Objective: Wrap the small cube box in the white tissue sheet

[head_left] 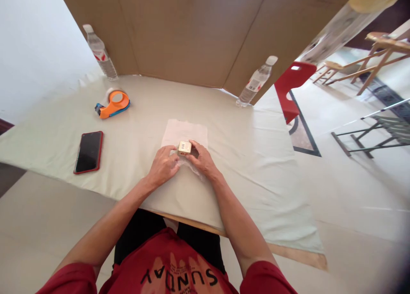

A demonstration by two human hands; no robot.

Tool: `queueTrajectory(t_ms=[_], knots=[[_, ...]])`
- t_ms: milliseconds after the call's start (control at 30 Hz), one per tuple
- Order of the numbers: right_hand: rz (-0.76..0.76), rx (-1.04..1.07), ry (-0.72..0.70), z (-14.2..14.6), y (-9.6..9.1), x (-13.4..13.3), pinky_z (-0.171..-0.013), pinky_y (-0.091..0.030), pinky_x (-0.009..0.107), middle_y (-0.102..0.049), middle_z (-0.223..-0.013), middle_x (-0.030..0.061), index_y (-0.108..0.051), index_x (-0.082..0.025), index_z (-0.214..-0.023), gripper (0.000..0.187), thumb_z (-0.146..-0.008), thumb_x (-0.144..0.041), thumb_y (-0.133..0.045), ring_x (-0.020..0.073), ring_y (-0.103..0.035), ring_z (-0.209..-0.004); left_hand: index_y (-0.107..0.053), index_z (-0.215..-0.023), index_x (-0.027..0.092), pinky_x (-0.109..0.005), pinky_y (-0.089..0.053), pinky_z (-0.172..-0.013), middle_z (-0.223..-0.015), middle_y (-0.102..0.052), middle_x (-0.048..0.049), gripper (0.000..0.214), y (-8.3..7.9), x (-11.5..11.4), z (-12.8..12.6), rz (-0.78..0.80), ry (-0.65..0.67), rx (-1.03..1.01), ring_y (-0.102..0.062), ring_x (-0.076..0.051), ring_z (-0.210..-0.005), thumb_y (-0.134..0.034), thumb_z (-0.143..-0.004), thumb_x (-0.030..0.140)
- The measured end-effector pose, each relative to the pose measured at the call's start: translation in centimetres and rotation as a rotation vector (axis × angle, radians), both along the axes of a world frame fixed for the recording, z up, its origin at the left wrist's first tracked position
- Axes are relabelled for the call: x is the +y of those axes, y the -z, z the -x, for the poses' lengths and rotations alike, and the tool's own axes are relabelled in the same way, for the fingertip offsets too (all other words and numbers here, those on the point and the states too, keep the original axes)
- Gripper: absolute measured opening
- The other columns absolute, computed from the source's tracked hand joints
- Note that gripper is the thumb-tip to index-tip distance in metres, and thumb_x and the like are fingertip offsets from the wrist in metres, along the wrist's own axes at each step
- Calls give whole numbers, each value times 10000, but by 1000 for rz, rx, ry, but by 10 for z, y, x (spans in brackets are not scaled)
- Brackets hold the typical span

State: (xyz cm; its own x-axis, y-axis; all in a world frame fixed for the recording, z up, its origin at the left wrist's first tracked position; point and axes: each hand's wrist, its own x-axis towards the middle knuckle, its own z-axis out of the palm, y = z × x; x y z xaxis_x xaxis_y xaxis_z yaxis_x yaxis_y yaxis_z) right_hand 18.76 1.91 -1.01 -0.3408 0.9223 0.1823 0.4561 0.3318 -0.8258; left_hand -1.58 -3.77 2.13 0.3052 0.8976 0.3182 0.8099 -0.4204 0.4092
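A small gold box (185, 147) with a barcode label on its top face stands on a thin, pale pink sheet of paper (182, 129). My right hand (202, 159) grips the box from the right, index finger at its far corner and thumb at the near one. At the box's left side, my left hand (164, 165) has its fingers curled and closed, with the fingertips close to the box and the sheet. What those fingers pinch, if anything, is too small to make out. The sheet's near edge looks crumpled between my hands.
On the cloth-covered table (253, 178), a red-cased phone (89, 152) and an orange tape dispenser (114, 104) lie to the left. Water bottles stand at left (101, 57) and right (256, 83), before a brown cardboard panel (192, 33). A red chair (290, 89) is beyond the right edge.
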Motion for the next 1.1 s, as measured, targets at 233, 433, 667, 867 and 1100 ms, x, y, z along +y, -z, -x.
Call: queueTrajectory(t_ms=[233,433,667,867,1100], knots=[[182,45,-159,-34,-39,-8,-1050,-491,464,-580,-1436,138,-495,-227,-1430,725,-823,-579,-672,294,-577,-1306,-645,-835,203,-388,-573,-907,-1264,-641,-112,63,-4,27,-1,164,-101,-302,-638,-240,-1165,-617,-823,258],[56,11,-68,-20,-33,9,-1044,-459,436,-649,-1318,119,-649,-217,-933,232,-795,-403,-666,256,-612,-1222,-625,-785,211,-397,-556,-916,-1295,-686,-112,130,-9,37,-6,243,-97,-387,-637,-261,-1215,-615,-827,334],[317,220,-62,-9,-31,17,-741,-491,296,-730,-982,51,-565,-210,-706,251,-741,-438,-664,178,-638,-821,-581,-694,198,-308,-540,-814,-1057,-753,-68,205,-10,44,-14,346,-130,-533,-702,-194,-926,-601,-794,376],[324,147,-55,-17,-38,-11,-653,-431,261,-677,-795,11,-610,-200,-732,211,-773,-398,-670,141,-562,-692,-592,-699,193,-287,-518,-770,-1002,-759,-64,232,-12,13,-18,426,-167,-625,-695,-188,-882,-630,-789,402],[347,158,-72,-20,-34,-29,-677,-442,256,-688,-801,16,-606,-202,-744,229,-792,-421,-653,142,-577,-710,-608,-692,187,-278,-488,-755,-958,-757,-56,224,-15,-9,-23,441,-213,-627,-677,-179,-848,-638,-786,388]])
